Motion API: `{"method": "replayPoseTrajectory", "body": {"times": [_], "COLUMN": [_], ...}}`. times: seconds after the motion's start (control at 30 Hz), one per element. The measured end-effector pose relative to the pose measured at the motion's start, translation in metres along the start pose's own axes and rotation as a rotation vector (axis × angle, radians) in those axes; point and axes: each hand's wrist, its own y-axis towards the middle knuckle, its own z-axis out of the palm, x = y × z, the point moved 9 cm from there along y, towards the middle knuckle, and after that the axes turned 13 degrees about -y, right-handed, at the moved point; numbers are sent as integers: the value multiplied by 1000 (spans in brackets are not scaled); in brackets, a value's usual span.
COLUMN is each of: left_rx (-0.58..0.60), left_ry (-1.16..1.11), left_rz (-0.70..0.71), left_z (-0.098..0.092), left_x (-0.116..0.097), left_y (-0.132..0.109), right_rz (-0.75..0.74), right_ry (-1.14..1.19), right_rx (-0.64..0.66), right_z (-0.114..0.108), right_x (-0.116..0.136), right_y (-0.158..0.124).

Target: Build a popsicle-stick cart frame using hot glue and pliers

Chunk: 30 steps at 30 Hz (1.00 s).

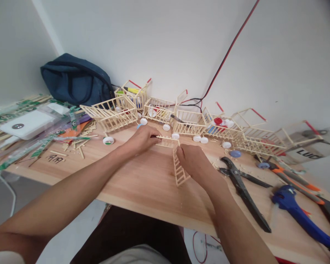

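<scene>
Head view: left hand (143, 140) pinches a stick strip (167, 139), right hand (194, 160) grips a stick ladder (179, 168), apparently squaring their corner. Next calls for steadiness.

Black capitals "LUC" plus partly hidden fourth letter, on grey-beige flat-faced packet (308, 153) at right, against white wall (159, 44); handwritten black figures on pale brown wooden tabletop (143, 179), left side, near edge; strokes look like "197" or "47" written twice, sevens clearest, exact reading uncertain; green-and-white clear plastic wrappers (73, 119), far left, printed, lettering too small and blurred to read; white rectangular plastic device (27, 123) bears dark oval mark, detail illegible.
</scene>
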Motion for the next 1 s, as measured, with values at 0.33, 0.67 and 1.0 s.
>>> {"method": "replayPoseTrajectory", "body": {"times": [0.33,0.67,1.0], "left_rx": [2,-17,-8], "left_ry": [5,44,46], "left_rz": [4,15,20], "left_z": [0,-2,-2], "left_x": [1,0,3], "left_y": [1,1,3], "right_rz": [-11,0,2], "right_ry": [3,-13,-10], "right_rx": [-7,2,8], "right_z": [-1,1,2], "right_x": [0,0,-1], "right_y": [1,0,1]}}
